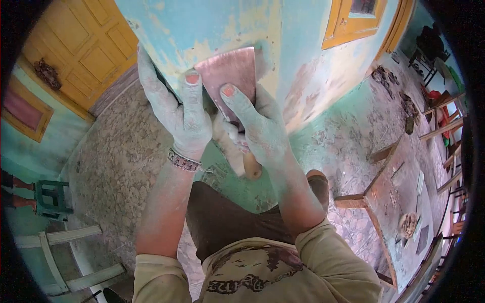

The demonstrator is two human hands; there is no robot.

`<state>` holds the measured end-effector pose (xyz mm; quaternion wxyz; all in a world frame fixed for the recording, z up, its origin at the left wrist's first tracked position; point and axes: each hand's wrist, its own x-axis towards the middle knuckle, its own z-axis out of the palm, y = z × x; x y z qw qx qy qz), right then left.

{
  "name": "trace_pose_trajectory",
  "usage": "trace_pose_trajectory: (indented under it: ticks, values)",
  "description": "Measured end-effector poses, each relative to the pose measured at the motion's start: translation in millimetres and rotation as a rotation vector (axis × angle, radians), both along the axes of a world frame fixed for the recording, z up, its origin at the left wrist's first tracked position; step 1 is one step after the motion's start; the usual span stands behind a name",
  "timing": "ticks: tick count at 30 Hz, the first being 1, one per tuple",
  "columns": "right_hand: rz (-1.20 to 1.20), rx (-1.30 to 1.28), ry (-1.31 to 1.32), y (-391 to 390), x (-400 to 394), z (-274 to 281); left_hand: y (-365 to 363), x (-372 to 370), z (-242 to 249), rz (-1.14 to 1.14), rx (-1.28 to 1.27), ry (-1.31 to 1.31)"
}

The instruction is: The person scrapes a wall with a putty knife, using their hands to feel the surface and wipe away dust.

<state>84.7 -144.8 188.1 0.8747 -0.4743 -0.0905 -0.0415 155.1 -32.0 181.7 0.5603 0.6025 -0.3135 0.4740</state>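
Observation:
A wide metal scraper [230, 68] lies with its blade against the peeling pale-blue wall [202, 22], close to the corner. My right hand [262, 123] is wrapped round it, the thumb pressed on the blade and the end of its wooden handle [252, 166] showing below. My left hand [189, 118], wearing a patterned bracelet [183, 160], reaches round the wall corner with fingers stretched out. Its thumb points up beside the blade's left edge. Pale dust coats both hands and forearms.
On the left are a yellow door [76, 40], a green stool [52, 199] with a person's feet beside it, and a wooden frame [53, 262]. A dusty table [399, 202] stands at right. A yellow-framed window [348, 28] is upper right.

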Motion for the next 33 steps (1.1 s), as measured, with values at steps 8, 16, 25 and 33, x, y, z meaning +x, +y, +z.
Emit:
trace_pose_trajectory:
  ticks: [8,16,25,33]
  values:
    - [0.039,0.016,-0.034,-7.5,1.7,-5.1,2.6,-1.2,1.4,0.071,0.071,-0.034]
    - [-0.060,-0.035,-0.054,-2.9,-0.3,-2.1,1.0,-0.7,-0.6,0.031,0.034,-0.002]
    - [-0.039,-0.018,-0.022,-0.3,-3.3,-0.1,3.5,1.1,-1.3,0.067,0.054,-0.046]
    - [-0.001,-0.007,0.005,-0.4,-4.1,9.2,4.7,-1.8,1.4,0.108,0.073,-0.042]
